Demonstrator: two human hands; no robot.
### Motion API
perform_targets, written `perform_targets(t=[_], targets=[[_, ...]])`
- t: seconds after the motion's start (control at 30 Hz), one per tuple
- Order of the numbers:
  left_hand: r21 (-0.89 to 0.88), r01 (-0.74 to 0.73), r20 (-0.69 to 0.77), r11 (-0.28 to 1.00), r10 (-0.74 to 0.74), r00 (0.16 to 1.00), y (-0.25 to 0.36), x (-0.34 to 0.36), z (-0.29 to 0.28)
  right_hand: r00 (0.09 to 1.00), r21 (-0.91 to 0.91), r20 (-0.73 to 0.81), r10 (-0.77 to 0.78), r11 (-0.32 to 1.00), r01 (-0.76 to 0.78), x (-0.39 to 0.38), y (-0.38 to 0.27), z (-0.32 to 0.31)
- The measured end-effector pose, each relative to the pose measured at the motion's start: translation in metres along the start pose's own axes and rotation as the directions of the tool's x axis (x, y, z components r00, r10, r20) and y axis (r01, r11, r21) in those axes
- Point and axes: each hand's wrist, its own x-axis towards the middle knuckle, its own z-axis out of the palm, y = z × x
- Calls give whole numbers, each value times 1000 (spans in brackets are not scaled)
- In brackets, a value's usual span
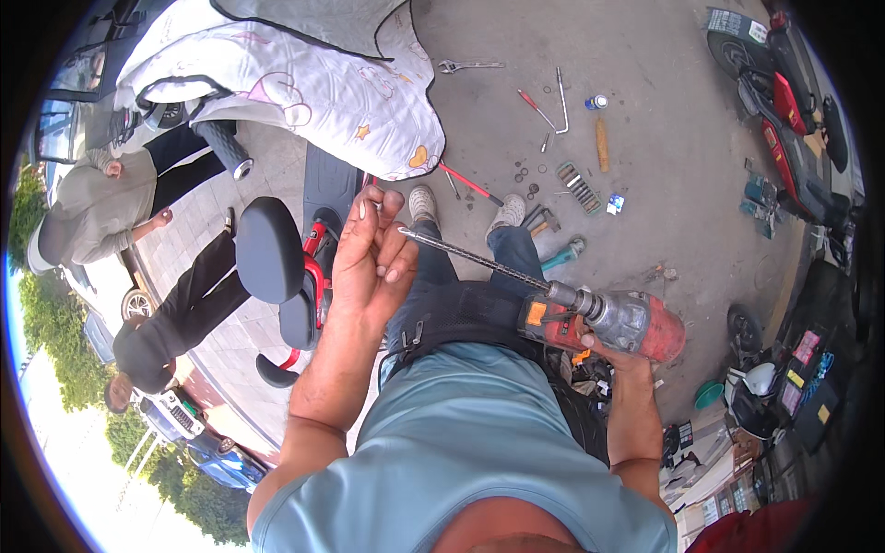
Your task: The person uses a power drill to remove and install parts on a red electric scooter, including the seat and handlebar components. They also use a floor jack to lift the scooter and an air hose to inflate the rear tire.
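My right hand (604,348) is closed round the grip of a red and grey power drill (636,323). A long, thin ridged bit (475,260) runs from its chuck toward the left, and its tip ends beside my left fingers. My left hand (373,249) is raised with the palm up and the fingers curled in, thumb and fingertips pinched together; whatever small thing they may hold is too small to make out. Just left of that hand stands a red-framed scooter (318,258) with black seats, its front covered by a white quilted cover (369,111).
On the ground ahead lie an adjustable wrench (470,65), a red screwdriver (535,109), an L-shaped wrench (561,100), a socket set (579,189) and hammers (542,219). Two people (111,203) are at the left. Another red scooter (784,111) stands at the far right.
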Motion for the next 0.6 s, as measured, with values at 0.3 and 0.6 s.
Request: perform_targets(t=[0.3,0.6], targets=[[-112,-396,40,912,402,915,80,-88,-2,927,-94,348,-138,979,181,67,-113,85],[-166,-532,19,830,542,840,208,-85,-54,907,-163,412,-90,972,171,132,-175,208]])
